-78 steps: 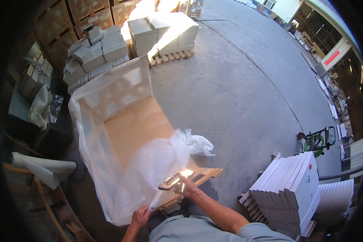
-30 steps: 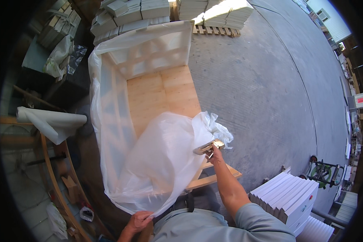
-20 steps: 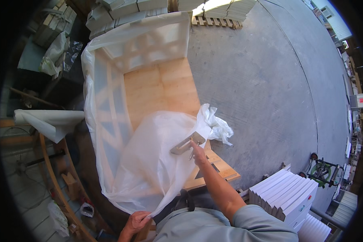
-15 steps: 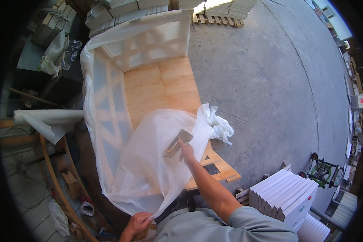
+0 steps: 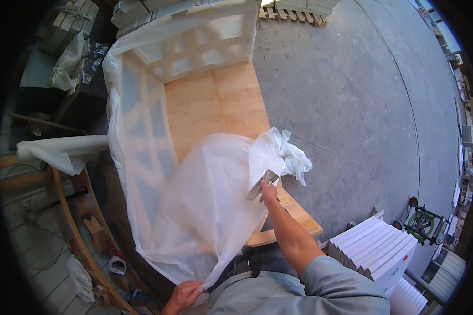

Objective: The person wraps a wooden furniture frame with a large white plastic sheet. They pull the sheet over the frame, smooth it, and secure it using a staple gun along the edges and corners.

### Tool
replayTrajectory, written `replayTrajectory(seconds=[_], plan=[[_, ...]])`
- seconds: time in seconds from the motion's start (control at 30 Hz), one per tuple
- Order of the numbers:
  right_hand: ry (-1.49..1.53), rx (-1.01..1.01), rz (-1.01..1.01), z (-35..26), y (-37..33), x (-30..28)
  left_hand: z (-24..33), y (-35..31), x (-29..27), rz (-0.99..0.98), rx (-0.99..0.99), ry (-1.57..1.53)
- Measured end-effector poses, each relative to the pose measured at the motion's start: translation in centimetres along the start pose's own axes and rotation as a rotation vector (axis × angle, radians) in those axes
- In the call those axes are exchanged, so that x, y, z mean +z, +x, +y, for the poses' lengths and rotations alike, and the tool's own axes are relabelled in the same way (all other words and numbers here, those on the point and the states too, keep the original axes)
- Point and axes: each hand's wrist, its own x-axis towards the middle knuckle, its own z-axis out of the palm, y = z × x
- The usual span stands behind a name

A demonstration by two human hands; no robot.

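A wooden frame, like a sofa or crate body, has a plywood base [image 5: 215, 105]. Translucent plastic sheeting [image 5: 205, 184] covers its back and left side and billows loosely over the near part. Low at the picture's edge, my left hand [image 5: 184, 295] pinches the near corner of the sheeting. My right arm reaches forward with my right hand [image 5: 269, 193] closed around a metal hand tool, seemingly a staple gun [image 5: 258, 186]. It is at the sheeting's right side, above the frame's wooden front rail [image 5: 299, 218]. A crumpled bunch of plastic [image 5: 295, 163] hangs off the right edge.
To the left, a roll of white plastic [image 5: 63, 149] lies above curved wooden parts [image 5: 79, 226]. White panels [image 5: 370, 247] stand stacked at the lower right, beside a small wheeled cart [image 5: 423, 223]. A wooden pallet [image 5: 291, 16] is at the back. Grey concrete floor [image 5: 347, 115] stretches right.
My right hand has moved right with the tool, from over the sheeting's middle to its right side. My left hand keeps its grip on the corner. The view has shifted slightly.
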Motion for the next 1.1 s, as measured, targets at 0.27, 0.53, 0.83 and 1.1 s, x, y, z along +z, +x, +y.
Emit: replayTrajectory(seconds=[0.27, 0.53, 0.83, 1.1], plan=[[0.193, 0.105, -0.242, -3.6, -1.4, 3.9, -0.9, 0.6, 1.1, -0.032, 0.067, 0.049], [-0.810, -0.200, -0.015, -2.1, -1.1, 8.5, 0.7, 0.5, 1.3, -0.033, 0.006, 0.073], [-0.910, 0.019, -0.006, 0.0, 2.1, -0.2, -0.4, -0.1, 2.2, 0.025, -0.010, 0.052], [-1.249, -0.377, 0.419, 0.0, 4.0, -7.1, -0.7, 1.0, 2.4, 0.007, 0.023, 0.080]])
